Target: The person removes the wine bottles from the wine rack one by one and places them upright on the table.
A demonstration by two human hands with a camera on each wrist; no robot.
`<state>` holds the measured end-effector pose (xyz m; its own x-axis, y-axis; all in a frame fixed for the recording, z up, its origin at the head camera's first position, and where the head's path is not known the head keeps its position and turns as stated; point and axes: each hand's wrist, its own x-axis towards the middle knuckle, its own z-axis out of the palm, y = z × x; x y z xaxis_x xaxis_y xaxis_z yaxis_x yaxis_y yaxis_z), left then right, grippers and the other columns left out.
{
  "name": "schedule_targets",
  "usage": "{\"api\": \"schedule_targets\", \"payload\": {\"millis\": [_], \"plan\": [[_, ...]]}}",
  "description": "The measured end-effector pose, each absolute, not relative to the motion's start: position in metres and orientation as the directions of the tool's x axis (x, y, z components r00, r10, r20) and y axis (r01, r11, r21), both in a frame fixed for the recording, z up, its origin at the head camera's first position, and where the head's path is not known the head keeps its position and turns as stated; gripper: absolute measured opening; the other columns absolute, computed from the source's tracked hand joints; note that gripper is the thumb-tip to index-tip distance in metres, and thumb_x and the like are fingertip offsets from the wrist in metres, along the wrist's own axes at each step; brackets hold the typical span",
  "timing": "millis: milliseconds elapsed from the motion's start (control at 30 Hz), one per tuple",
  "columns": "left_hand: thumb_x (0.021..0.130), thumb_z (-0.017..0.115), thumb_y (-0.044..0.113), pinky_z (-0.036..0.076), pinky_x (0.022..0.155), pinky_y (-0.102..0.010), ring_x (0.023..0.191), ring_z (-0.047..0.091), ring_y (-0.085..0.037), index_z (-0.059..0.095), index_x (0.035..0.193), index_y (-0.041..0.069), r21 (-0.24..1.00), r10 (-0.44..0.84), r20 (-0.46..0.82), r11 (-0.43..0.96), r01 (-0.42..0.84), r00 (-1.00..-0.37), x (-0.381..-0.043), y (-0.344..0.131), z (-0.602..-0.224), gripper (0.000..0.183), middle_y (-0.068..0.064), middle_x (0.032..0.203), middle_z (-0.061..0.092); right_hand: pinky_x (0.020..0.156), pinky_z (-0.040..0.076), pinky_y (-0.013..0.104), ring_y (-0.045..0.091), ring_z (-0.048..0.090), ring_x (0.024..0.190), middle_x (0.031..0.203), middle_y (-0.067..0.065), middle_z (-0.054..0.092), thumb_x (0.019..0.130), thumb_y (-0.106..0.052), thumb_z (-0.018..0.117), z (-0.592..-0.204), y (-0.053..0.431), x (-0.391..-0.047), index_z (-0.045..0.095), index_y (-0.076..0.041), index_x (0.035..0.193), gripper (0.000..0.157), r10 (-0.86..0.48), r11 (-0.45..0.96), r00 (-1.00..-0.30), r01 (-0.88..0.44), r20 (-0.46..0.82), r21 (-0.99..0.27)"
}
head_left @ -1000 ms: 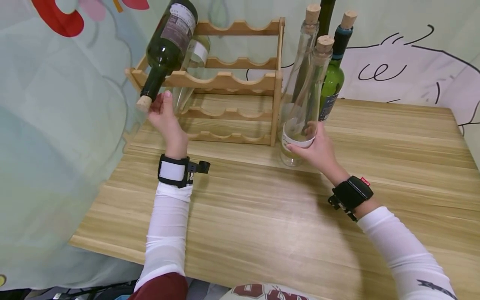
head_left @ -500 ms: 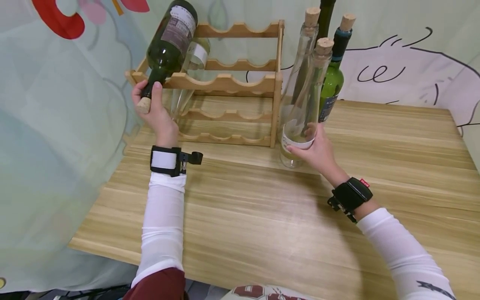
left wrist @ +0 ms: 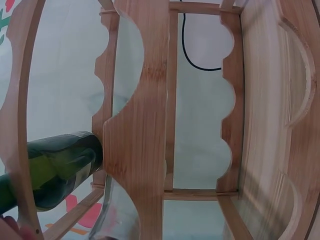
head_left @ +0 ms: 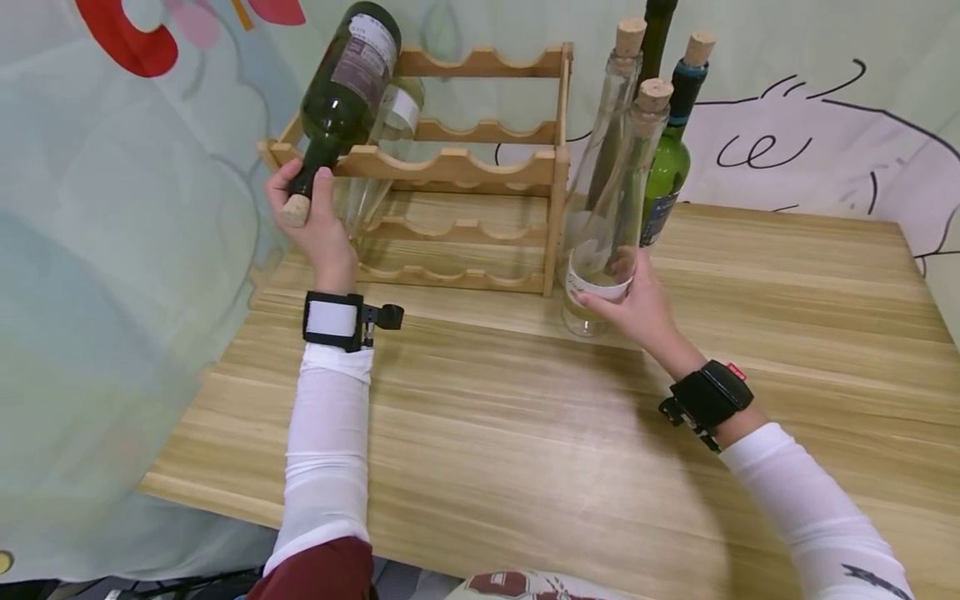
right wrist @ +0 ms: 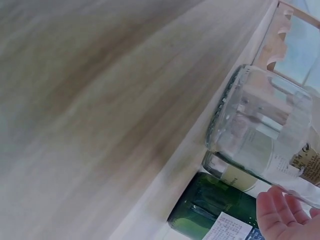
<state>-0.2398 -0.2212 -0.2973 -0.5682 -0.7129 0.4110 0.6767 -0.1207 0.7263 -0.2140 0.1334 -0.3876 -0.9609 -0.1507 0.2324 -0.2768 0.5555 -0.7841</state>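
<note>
Our left hand [head_left: 318, 229] curls round the neck of the dark green wine bottle [head_left: 348, 87].
From it, the bottle's long axis points to one o'clock across the wooden wine rack [head_left: 450, 164]; at the rack's three o'clock, our right hand [head_left: 647, 308] clasps the front clear glass bottle [head_left: 624, 200] low down, upright on the desk [head_left: 487, 433].

Left hand [head_left: 319, 235] now round bottle neck [head_left: 311, 169]

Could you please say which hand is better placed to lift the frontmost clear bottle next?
Probably the right hand: it grips the frontmost clear bottle low down, while the left hand, farther off, holds the dark green wine bottle.
</note>
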Motion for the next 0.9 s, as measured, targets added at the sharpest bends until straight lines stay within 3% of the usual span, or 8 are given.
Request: {"api": "schedule_targets", "payload": {"millis": [133,233,333,433,500,567,700,900], "plan": [[0.074,0.062,-0.004,0.044,0.084,-0.029,0.098,0.049,-0.019,0.052,0.093,0.003,0.730,-0.711,0.415,-0.113,0.674,-0.568,-0.239,-0.219,-0.298,0.023,-0.009,0.100,0.051,0.085,0.039,0.043,0.027,0.045,0.107,0.120,0.016,0.043,0.066,-0.028,0.076,-0.386,0.135,-0.208,0.026,-0.006,0.132,0.086,-0.127,0.496,-0.945,-0.323,0.300,-0.806],[0.074,0.062,-0.003,0.044,0.084,-0.029,0.098,0.049,-0.019,0.052,0.092,0.003,0.730,-0.709,0.421,-0.105,0.676,-0.565,-0.239,-0.218,-0.298,0.022,-0.009,0.100,0.051,0.086,0.037,0.040,0.027,0.041,0.109,0.122,0.019,0.039,0.067,-0.017,0.075,-0.381,0.134,-0.202,0.027,-0.001,0.131,0.082,-0.028,0.444,-0.887,-0.424,0.461,-0.789],[0.073,0.062,-0.003,0.044,0.084,-0.029,0.097,0.049,-0.018,0.052,0.092,0.003,0.726,-0.710,0.428,-0.098,0.680,-0.559,-0.238,-0.218,-0.297,0.023,-0.008,0.099,0.050,0.084,0.033,0.034,0.028,0.041,0.105,0.114,0.024,0.041,0.069,-0.015,0.070,-0.370,0.128,-0.196,0.035,0.006,0.122,0.066,0.098,0.423,-0.730,-0.585,0.677,-0.692],[0.073,0.062,-0.003,0.044,0.084,-0.029,0.097,0.049,-0.018,0.052,0.092,0.003,0.721,-0.713,0.433,-0.093,0.686,-0.552,-0.238,-0.218,-0.295,0.023,-0.008,0.100,0.050,0.083,0.032,0.030,0.027,0.042,0.098,0.103,0.025,0.045,0.073,-0.023,0.065,-0.354,0.118,-0.193,0.045,0.006,0.108,0.050,0.166,0.412,-0.532,-0.728,0.831,-0.548],[0.073,0.062,-0.003,0.044,0.084,-0.029,0.097,0.049,-0.018,0.052,0.092,0.003,0.720,-0.714,0.436,-0.088,0.688,-0.548,-0.237,-0.218,-0.294,0.023,-0.008,0.100,0.050,0.082,0.033,0.029,0.029,0.045,0.093,0.096,0.025,0.047,0.077,-0.029,0.061,-0.343,0.110,-0.190,0.048,0.006,0.100,0.044,0.162,0.409,-0.425,-0.792,0.890,-0.453],[0.073,0.062,-0.003,0.044,0.084,-0.029,0.097,0.049,-0.018,0.052,0.092,0.003,0.720,-0.715,0.440,-0.080,0.689,-0.544,-0.237,-0.219,-0.294,0.023,-0.008,0.100,0.050,0.081,0.034,0.030,0.031,0.046,0.089,0.092,0.024,0.049,0.080,-0.032,0.057,-0.333,0.102,-0.186,0.051,0.006,0.093,0.041,0.107,0.401,-0.367,-0.835,0.924,-0.378],[0.073,0.063,-0.003,0.044,0.083,-0.029,0.097,0.049,-0.018,0.053,0.092,0.003,0.723,-0.717,0.444,-0.068,0.688,-0.538,-0.238,-0.221,-0.295,0.022,-0.008,0.099,0.051,0.080,0.037,0.035,0.034,0.047,0.088,0.092,0.023,0.052,0.085,-0.031,0.052,-0.315,0.089,-0.180,0.053,0.006,0.091,0.038,-0.062,0.380,-0.344,-0.876,0.937,-0.297],[0.072,0.063,-0.004,0.044,0.084,-0.030,0.096,0.049,-0.018,0.054,0.090,0.004,0.722,-0.725,0.438,-0.071,0.689,-0.533,-0.241,-0.223,-0.297,0.022,-0.007,0.097,0.051,0.093,0.037,0.038,0.033,0.046,0.104,0.107,0.023,0.051,0.088,-0.027,0.049,-0.292,0.073,-0.184,0.052,0.007,0.102,0.037,-0.252,0.368,-0.349,-0.897,0.903,-0.244]]}}
